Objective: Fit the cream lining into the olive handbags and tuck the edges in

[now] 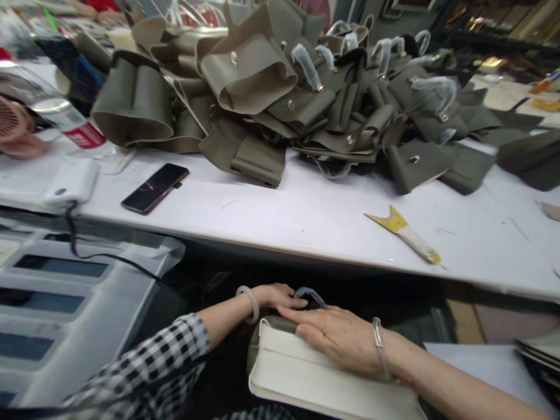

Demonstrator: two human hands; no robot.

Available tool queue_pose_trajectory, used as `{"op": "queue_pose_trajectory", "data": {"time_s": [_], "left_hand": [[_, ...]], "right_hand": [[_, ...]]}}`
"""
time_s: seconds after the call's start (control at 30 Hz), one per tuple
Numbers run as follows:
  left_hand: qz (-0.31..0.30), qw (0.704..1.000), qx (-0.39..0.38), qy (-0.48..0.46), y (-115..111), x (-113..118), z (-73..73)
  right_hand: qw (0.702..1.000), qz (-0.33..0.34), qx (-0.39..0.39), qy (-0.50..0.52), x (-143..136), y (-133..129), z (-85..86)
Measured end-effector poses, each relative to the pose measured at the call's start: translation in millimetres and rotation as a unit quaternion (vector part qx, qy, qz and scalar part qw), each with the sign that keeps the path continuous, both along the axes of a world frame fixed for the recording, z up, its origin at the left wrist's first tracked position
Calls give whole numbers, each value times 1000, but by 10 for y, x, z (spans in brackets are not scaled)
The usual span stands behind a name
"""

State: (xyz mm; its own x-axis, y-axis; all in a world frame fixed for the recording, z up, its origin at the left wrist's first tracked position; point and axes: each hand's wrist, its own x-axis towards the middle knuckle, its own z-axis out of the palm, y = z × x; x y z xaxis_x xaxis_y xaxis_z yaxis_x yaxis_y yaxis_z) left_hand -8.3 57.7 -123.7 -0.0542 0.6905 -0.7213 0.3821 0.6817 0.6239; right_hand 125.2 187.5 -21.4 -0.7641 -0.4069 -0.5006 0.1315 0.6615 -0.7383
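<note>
An olive-green handbag with a pale, cream-white panel (324,379) facing up rests low in front of me, below the table edge. My right hand (339,338) lies across its upper edge, thumb on the pale side and other fingers reaching over the far side, partly hidden. At the far left corner, my left hand (280,296) has its fingers curled by the bag's edge, close to a plastic-wrapped handle (310,296); its fingertips are partly hidden. On the white table (262,216) lies a large pile of olive-green bags and bag parts (249,64), several with plastic-wrapped handles.
A phone (155,188) and a yellow-tipped scraper-like tool (405,233) lie near the table's front edge. A white device (72,182) trails a black cable. A plastic bottle (79,125) and a pink fan (15,128) are at left, above a slotted plastic crate (105,315).
</note>
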Motion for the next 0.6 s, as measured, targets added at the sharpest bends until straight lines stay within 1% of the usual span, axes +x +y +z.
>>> {"op": "queue_pose_trajectory", "data": {"time_s": [0.03,0.1,0.2,0.27,0.3,0.37,0.47,0.53,0.6], "left_hand": [[-3,1000,7,-4,-17,-43,111],[-6,999,32,-21,-79,-115,376],[-37,993,63,-89,-190,-159,780],[-60,988,83,-113,-239,-144,973],[-67,988,87,-111,-251,-128,1036],[-72,989,87,-94,-252,-97,1101],[-97,990,88,-60,-226,-68,1106],[-126,986,104,-34,-206,-57,1094],[-154,981,119,-12,-186,-39,1088]], "right_hand": [[1000,-3,6,-3,61,67,0],[1000,-12,22,-12,187,199,11],[998,-30,43,-25,375,390,56],[997,-48,54,-40,495,513,99],[995,-55,61,-53,551,572,120],[991,-68,76,-82,651,679,150],[989,-81,83,-93,745,774,149],[991,-86,75,-72,756,769,127],[992,-90,70,-50,725,700,112]]}}
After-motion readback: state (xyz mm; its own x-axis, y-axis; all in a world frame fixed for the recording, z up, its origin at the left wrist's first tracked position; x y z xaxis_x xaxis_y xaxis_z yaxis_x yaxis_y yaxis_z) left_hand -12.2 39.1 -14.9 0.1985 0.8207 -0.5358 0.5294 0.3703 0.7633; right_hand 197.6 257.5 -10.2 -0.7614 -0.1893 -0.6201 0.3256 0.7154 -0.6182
